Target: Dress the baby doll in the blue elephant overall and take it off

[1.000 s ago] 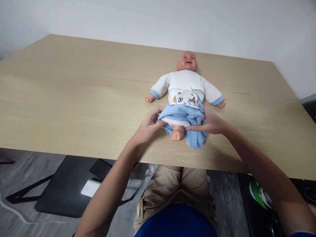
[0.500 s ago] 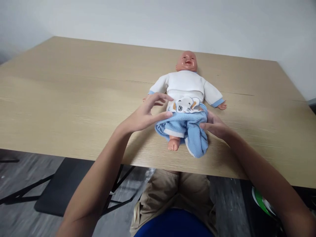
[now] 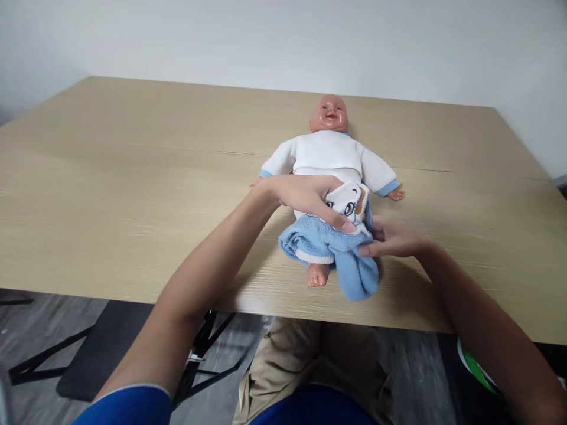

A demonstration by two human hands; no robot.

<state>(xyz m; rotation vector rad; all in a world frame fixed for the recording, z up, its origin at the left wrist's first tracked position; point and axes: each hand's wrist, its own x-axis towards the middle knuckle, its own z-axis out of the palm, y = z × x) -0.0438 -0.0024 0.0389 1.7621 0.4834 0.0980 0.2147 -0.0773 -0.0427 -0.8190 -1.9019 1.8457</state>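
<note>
A baby doll (image 3: 328,115) in a white top (image 3: 328,152) lies on its back on the wooden table (image 3: 133,177), head away from me. Light blue trousers (image 3: 328,248) are bunched around its hips and legs; one bare foot (image 3: 317,275) sticks out near the table's front edge. My left hand (image 3: 305,198) lies across the doll's belly, fingers closed over the top of the trousers and the printed patch (image 3: 349,203). My right hand (image 3: 392,239) is at the doll's right hip and pinches the blue cloth.
The table's front edge runs just below the doll's foot. Under the table I see my beige shorts (image 3: 319,354), a black chair frame (image 3: 101,348) at the left and a green-and-white object (image 3: 476,369) on the floor at the right.
My left hand has moved from the doll's left hip across onto its belly. The doll and trousers have slid a little toward me. My right hand stays at the hip.
</note>
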